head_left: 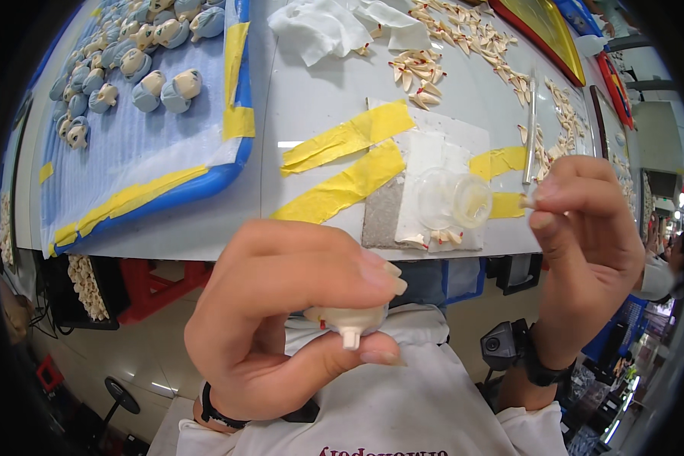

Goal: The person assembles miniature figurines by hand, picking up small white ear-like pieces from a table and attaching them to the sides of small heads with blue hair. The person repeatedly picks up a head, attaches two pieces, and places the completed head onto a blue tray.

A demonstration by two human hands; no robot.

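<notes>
My left hand (281, 311) is closed around a rounded cream figurine part (349, 316), held low in front of my body. A short peg sticks out of it, and a small red spot shows at its side; my fingers hide the rest. Over the right side of the table, my right hand (589, 220) pinches a tiny pale piece (526, 201) between thumb and forefinger. To the left of that hand, a clear plastic cup (463, 199) rests on a white pad (471, 133). A few small cream pieces with red tips (442, 238) lie at the pad's near edge.
Blue-haired figurine heads (178, 90) fill part of a lined blue tray (220, 178) at left. Yellow tape (346, 182) crosses to the pad. Loose red-tipped pieces (418, 70) and white cloth (319, 30) lie farther back, near a metal rod (530, 133) and a yellow tray (547, 30).
</notes>
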